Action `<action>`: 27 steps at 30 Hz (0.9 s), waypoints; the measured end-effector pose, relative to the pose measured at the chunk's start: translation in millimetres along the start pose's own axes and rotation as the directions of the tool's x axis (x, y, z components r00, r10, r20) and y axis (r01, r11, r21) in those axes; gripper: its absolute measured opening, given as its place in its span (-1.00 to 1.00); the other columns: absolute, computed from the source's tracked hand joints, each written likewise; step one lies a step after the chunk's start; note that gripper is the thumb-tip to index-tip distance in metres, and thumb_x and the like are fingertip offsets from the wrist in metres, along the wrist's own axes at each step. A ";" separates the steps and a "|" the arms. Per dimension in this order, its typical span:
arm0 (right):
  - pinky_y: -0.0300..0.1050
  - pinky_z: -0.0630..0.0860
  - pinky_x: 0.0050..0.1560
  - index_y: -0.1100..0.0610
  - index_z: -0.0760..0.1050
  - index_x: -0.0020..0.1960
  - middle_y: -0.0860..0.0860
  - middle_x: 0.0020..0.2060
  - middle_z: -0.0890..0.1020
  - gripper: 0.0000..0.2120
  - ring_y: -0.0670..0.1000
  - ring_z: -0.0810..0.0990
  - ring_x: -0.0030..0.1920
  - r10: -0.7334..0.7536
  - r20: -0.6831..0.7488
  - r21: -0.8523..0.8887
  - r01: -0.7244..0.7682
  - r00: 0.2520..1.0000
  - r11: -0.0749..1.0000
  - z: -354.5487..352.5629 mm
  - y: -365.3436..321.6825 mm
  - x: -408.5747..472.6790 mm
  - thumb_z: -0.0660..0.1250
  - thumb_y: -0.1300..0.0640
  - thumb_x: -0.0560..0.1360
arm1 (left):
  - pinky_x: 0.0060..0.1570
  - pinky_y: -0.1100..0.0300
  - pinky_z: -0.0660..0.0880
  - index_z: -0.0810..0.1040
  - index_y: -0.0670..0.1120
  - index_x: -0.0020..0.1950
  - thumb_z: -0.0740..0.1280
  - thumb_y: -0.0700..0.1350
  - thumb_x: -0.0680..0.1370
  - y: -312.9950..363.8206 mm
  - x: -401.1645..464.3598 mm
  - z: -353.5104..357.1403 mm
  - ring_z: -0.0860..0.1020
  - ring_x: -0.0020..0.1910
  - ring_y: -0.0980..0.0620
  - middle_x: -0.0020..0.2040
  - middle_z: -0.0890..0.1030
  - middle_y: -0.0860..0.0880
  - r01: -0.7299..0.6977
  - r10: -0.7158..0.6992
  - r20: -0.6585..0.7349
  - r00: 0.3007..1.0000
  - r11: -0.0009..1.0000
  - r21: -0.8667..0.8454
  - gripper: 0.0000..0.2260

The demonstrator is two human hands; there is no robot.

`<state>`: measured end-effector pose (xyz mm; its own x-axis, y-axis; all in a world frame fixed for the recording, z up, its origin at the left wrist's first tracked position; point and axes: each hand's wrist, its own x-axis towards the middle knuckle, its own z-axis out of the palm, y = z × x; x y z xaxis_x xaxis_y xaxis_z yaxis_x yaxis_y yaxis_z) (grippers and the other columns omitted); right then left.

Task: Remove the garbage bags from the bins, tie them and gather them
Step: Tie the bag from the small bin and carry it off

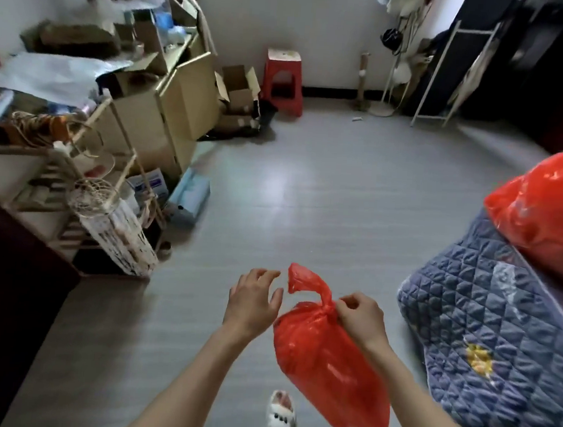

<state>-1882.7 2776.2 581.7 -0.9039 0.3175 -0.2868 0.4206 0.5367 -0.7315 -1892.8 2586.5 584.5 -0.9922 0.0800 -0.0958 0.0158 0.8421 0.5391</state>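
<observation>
Thin red plastic, glossy and crinkled, makes up the garbage bag (326, 360) that hangs in the air in front of the person, its neck twisted into a knot with one loose tail flaring up and to the left. The right hand (361, 315) pinches the bag at the knot, fingers curled onto the gathered plastic. The left hand (254, 301) floats just left of the tail with fingers spread and relaxed, holding nothing; its fingertips sit close to the tail's frayed end, but contact is not clear. The two hands are apart, with the knot and tail between them.

Right of the right hand lies a blue quilted cover (485, 327) stitched in diamond shapes, soft and puffy, cut off by the frame edge. On it sits a large red plastic bag (546, 212), shiny and bulging, also cut off at the right. Below the hands a pale slipper (280, 420) shows on the smooth grey floor (308, 188). Far left of the left hand stand stacked cardboard boxes (177, 106) and a cluttered wooden rack (76, 179), its contents too jumbled to name. Beyond the hands, against the wall, stands a red plastic stool (282, 80). The top right corner is dark and hard to read.
</observation>
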 end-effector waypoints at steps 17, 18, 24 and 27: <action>-0.20 0.43 -0.35 0.11 0.55 -0.27 -0.01 -0.46 0.59 -0.90 -0.11 0.55 -0.45 0.188 -0.176 0.205 -0.150 0.966 0.967 -150.4 -76.7 536.6 0.30 0.18 0.40 | 0.26 0.01 0.33 0.41 -0.04 0.33 0.21 0.00 0.56 184.7 556.1 60.9 0.39 0.30 -0.06 0.30 0.45 -0.06 -0.202 0.198 0.094 0.976 0.979 0.038 -0.65; -0.23 0.41 -0.38 0.15 0.57 -0.24 0.02 -0.45 0.60 -0.91 -0.13 0.53 -0.47 0.207 -0.180 0.212 -0.168 0.962 0.963 -164.4 -82.8 568.8 0.30 0.18 0.40 | 0.25 0.02 0.33 0.41 -0.04 0.33 0.21 0.00 0.56 203.9 593.4 66.2 0.38 0.30 -0.07 0.31 0.44 -0.06 -0.230 0.225 0.109 0.968 0.972 0.039 -0.65; -0.09 0.52 -0.22 0.05 0.48 -0.35 -0.01 -0.42 0.60 -0.83 -0.02 0.60 -0.43 0.321 -0.283 0.314 -0.229 0.904 0.922 -280.1 -92.4 735.3 0.29 0.17 0.42 | 0.22 0.04 0.35 0.39 -0.04 0.34 0.20 0.00 0.56 346.8 782.1 107.2 0.39 0.29 -0.10 0.32 0.44 -0.06 -0.424 0.399 0.227 0.889 0.903 0.072 -0.64; -0.05 0.55 -0.18 0.03 0.46 -0.38 -0.03 -0.45 0.60 -0.80 0.00 0.61 -0.40 0.355 -0.328 0.328 -0.247 0.876 0.912 -326.1 -80.1 796.1 0.28 0.16 0.42 | 0.23 0.03 0.34 0.37 -0.02 0.35 0.18 0.01 0.57 411.1 846.3 134.9 0.38 0.29 -0.10 0.32 0.43 -0.06 -0.513 0.479 0.276 0.833 0.856 0.062 -0.64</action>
<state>-2610.4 3240.9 613.7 -0.6163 0.7247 -0.3082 0.5811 0.1543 -0.7991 -2709.3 3072.3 612.1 -0.7849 0.6174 -0.0527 0.5301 0.7131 0.4589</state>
